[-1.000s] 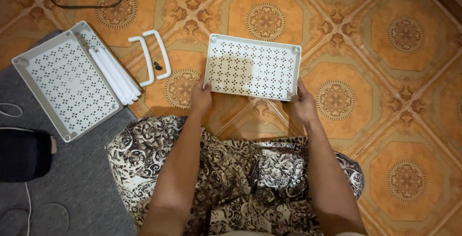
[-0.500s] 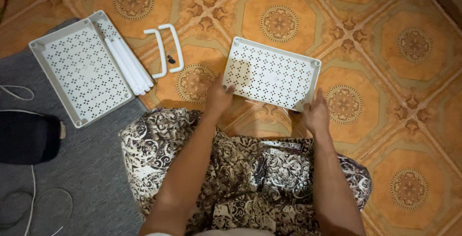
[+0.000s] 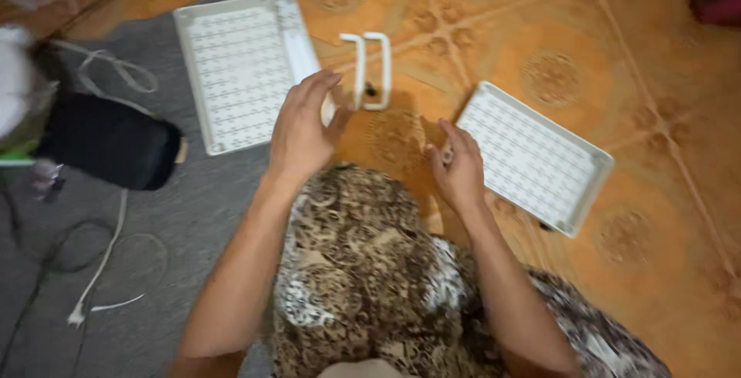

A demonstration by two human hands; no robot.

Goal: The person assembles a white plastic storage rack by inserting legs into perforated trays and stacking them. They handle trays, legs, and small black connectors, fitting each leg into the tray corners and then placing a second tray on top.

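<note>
Broadly, biggest thing first, smallest last:

Floor: orange patterned tiles point(image 3: 664, 62) run under and beyond both hands. They look hard and smooth, so a plastic part nudged sideways would likely skate rather than stay put.

Mat: a grey mat point(image 3: 154, 270) lies to the left of the left hand and carries part of the far tray. Its edge makes a step, so anything half on it may rock when pressed.

Left tray: a white perforated tray point(image 3: 239, 69) sits just beyond and left of the left hand, with white rods point(image 3: 301, 46) lying along its near-right edge. A careless sweep of the fingers could roll the rods off onto the tiles.

Right tray: a second white perforated tray point(image 3: 536, 158) rests flat on the floor, touching the right hand at its near-left corner. One corner alone is held, so a pull could pivot or tip it.

Dark bundle: a black object point(image 3: 108, 143) and loose cables point(image 3: 100, 270) lie well left of the left hand. A trailing cable could catch a sleeve or a tray.

Left hand: the left hand point(image 3: 302, 127) is spread open, fingers curled above the tray edge, clamped on nothing that I can see.

Right hand: the right hand point(image 3: 457, 166) is loosely curled against the tray corner; blur hides whether it truly grips.

Handles: two white U-shaped handles point(image 3: 370, 69) lie side by side between the hands, just past the left fingertips.

Small black piece: a tiny dark part point(image 3: 370, 89) sits between the handles; it looks the easiest to knock away and lose.
</note>
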